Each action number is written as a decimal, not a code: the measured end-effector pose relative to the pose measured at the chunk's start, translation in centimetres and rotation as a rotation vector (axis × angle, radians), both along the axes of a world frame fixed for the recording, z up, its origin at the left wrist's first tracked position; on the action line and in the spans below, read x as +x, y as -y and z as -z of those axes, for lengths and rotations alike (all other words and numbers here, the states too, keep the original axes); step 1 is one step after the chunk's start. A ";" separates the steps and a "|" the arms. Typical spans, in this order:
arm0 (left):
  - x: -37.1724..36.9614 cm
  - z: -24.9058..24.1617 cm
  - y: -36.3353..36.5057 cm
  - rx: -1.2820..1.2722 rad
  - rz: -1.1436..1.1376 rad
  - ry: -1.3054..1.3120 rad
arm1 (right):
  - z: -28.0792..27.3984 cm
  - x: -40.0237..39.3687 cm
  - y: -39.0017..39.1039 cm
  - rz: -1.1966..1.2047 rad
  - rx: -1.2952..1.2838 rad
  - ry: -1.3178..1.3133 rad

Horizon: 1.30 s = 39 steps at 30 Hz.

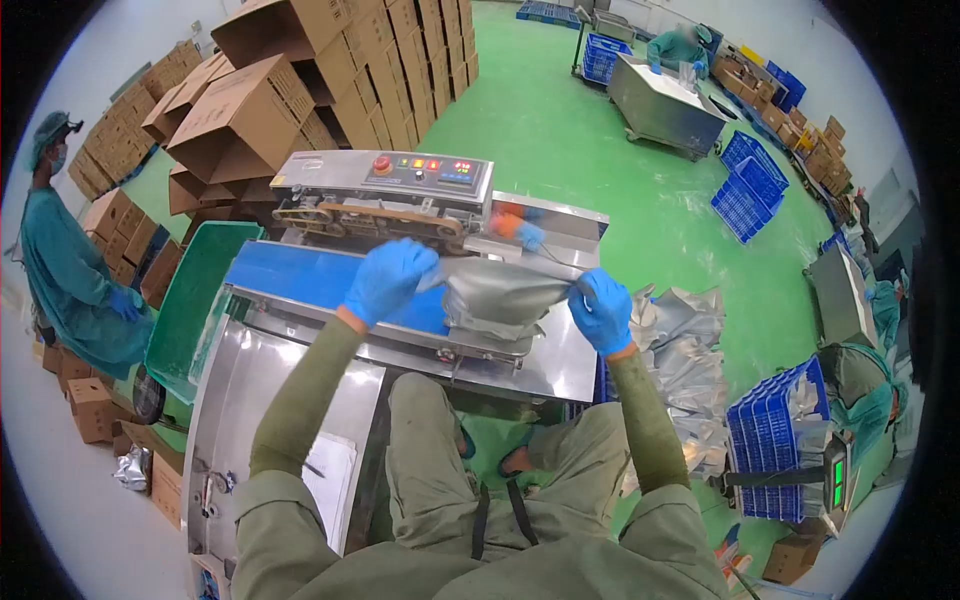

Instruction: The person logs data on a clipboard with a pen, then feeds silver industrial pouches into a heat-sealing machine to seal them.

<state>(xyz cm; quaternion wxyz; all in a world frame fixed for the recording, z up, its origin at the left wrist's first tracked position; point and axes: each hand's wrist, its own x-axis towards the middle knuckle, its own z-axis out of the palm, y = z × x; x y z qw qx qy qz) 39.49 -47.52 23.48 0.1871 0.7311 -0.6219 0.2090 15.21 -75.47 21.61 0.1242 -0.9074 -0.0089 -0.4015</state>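
A silver foil bag is stretched between my two blue-gloved hands, over the right end of a blue conveyor belt. My left hand is closed on the bag's upper left corner, and my right hand pinches its upper right corner. Just behind the bag stands a sealing machine with a red button and lit displays. Blurred orange and blue objects lie on the metal surface to its right. More silver bags are piled to the right of my right hand.
Stacked cardboard boxes stand behind the machine, with a green bin at its left. A person in a teal gown is at the left; others work at the back and right. A blue crate stands at the right.
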 end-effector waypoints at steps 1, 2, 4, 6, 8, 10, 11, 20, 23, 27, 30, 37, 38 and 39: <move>-0.8 -0.1 -0.5 -0.030 0.004 0.043 | 0.0 -0.3 -0.2 -0.030 0.027 0.035; -1.7 0.0 0.0 -0.276 0.091 0.047 | 0.2 0.3 -0.9 -0.074 0.186 0.206; -3.6 2.2 2.1 -0.532 0.047 -0.502 | -0.3 1.4 -3.0 -0.037 0.347 0.240; -6.4 2.0 3.7 -0.707 -0.160 -1.180 | -0.5 1.1 -3.8 0.060 0.529 0.146; -6.7 0.7 5.6 -0.731 -0.176 -1.164 | -0.5 1.1 -3.7 0.070 0.766 0.153; -5.1 1.0 6.8 -0.667 -0.215 -1.096 | -0.8 1.3 -3.8 0.089 1.076 0.117; -3.8 3.1 7.4 -0.567 -0.263 -1.194 | 0.1 1.7 -3.1 0.091 1.118 0.065; 3.5 14.8 9.0 -0.391 -0.412 -1.210 | 7.4 7.6 -1.9 0.085 1.341 -0.038; 5.8 16.5 8.3 -0.414 -0.372 -1.098 | 7.8 9.3 -1.7 0.078 1.294 -0.047; 7.8 16.5 6.6 -0.345 -0.459 -1.130 | 12.1 11.8 -1.1 0.040 1.198 -0.091; 9.0 14.6 4.7 -0.066 -0.593 -1.167 | 15.8 14.2 -1.6 0.140 0.191 0.153; 18.5 19.5 -1.3 -0.273 -0.507 -1.230 | 9.6 16.5 -3.9 0.028 1.154 -0.197; 18.5 18.4 -2.7 -0.277 -0.501 -1.334 | 8.7 14.7 -3.3 -0.051 1.305 -0.200; 16.8 15.8 -3.6 -0.285 -0.536 -1.407 | 8.0 12.5 -2.2 -0.137 1.450 -0.204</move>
